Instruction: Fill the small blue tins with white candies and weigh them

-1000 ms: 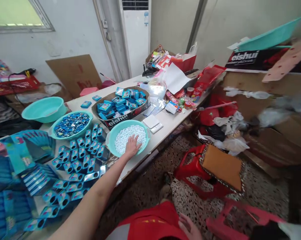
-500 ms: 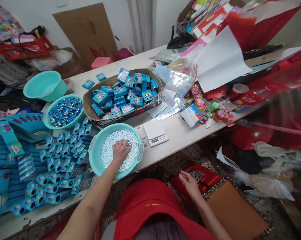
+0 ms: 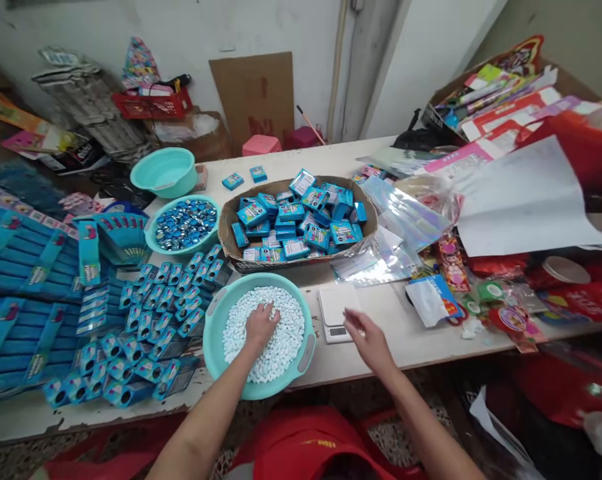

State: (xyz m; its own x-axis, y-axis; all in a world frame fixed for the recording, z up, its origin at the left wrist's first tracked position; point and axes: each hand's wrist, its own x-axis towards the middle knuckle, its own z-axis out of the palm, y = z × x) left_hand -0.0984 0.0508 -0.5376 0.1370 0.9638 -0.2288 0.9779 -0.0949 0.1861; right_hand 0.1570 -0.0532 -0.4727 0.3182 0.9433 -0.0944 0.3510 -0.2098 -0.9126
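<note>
My left hand (image 3: 261,327) rests in a turquoise basin (image 3: 211,363) among many small white pellets (image 3: 285,333). Its fingers are spread, with the tips partly sunk into the pellets. Over the right edge of a small white scale (image 3: 337,307) hovers my right hand (image 3: 368,339), its fingers loosely apart and nothing visible in them. Left of the basin stand rows of small blue boxes (image 3: 155,313) with round holes in their upturned ends. A cardboard tray (image 3: 301,263) behind the basin holds a heap of closed blue boxes (image 3: 291,212).
A second turquoise basin (image 3: 153,233) contains shiny blue and silver round pieces. Behind it sits another turquoise basin (image 3: 163,163). Larger blue cartons (image 3: 25,287) fill the left end. Clear plastic bags (image 3: 405,207), a white sheet (image 3: 525,200) and packets cover the table's right side.
The view has swung left toward the table. My right hand has risen from beside my lap to the scale. My left hand stays in the pellets, shifting slightly.
</note>
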